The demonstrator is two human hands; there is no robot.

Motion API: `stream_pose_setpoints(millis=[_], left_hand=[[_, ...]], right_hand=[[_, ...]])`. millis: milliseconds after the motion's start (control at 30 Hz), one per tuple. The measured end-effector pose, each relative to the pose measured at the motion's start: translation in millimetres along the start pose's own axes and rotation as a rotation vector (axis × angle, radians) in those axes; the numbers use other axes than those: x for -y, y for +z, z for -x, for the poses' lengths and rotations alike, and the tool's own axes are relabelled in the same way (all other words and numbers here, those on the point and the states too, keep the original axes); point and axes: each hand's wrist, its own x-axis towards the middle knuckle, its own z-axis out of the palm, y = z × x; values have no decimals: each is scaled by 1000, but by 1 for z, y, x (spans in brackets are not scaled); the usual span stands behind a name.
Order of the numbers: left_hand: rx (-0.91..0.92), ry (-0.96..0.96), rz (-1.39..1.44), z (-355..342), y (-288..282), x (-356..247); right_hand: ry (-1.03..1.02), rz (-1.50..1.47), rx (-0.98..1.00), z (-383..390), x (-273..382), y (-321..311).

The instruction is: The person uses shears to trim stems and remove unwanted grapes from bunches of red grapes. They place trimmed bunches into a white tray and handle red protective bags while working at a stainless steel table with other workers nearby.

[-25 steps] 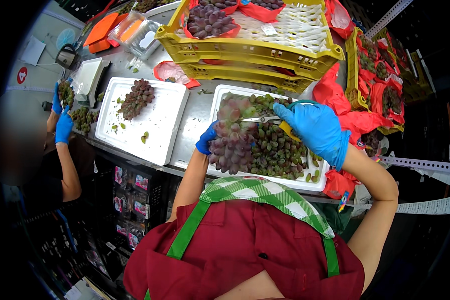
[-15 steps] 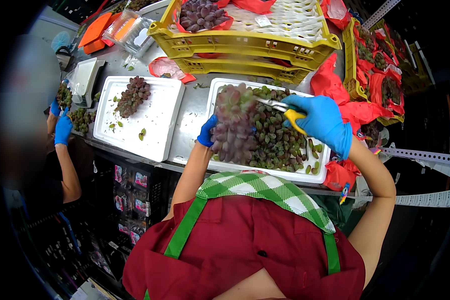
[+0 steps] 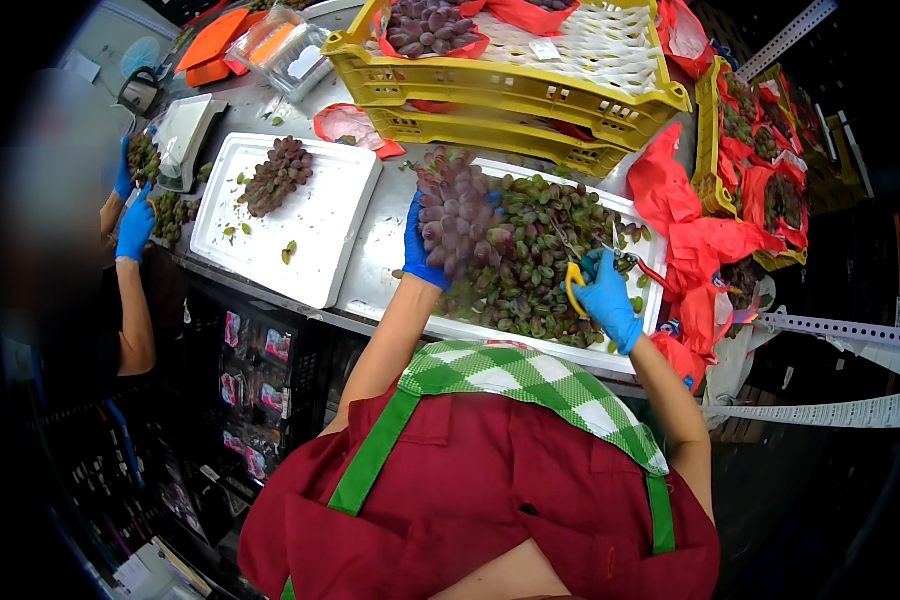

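Fingers [image 3: 414, 215] of the left hand [image 3: 423, 255] clasp a purple grape bunch [image 3: 457, 225], seemingly mid-work, while the right hand's [image 3: 610, 303] hold yellow-handled scissors [image 3: 574, 288] beside red-handled snips [image 3: 652, 273], many grapes [image 3: 540, 290] filling the white tray [image 3: 570, 352] beneath and one reddish bunch [image 3: 277, 178] already lying leftward.

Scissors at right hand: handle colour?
Scissors handle is yellow; shows best in the current head view.

A fruit-packing workroom: a long metal table [image 3: 375, 225] holds grapes [image 3: 545, 260] in shallow white trays [image 3: 310, 265], stacked yellow crates [image 3: 510, 95] and clear plastic boxes [image 3: 295, 65]; a gloved co-worker [image 3: 130, 300] is at the same table, to the left.
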Motion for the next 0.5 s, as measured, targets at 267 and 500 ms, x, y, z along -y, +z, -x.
stream_pose_setpoints(millis=[267,500], left_hand=[[30,548,-1269,28,27,3],[-55,854,-1348,78,49,14]], right_hand=[[-217,754,176,5,45,-11],[-593,-149,358,-32,205,66]])
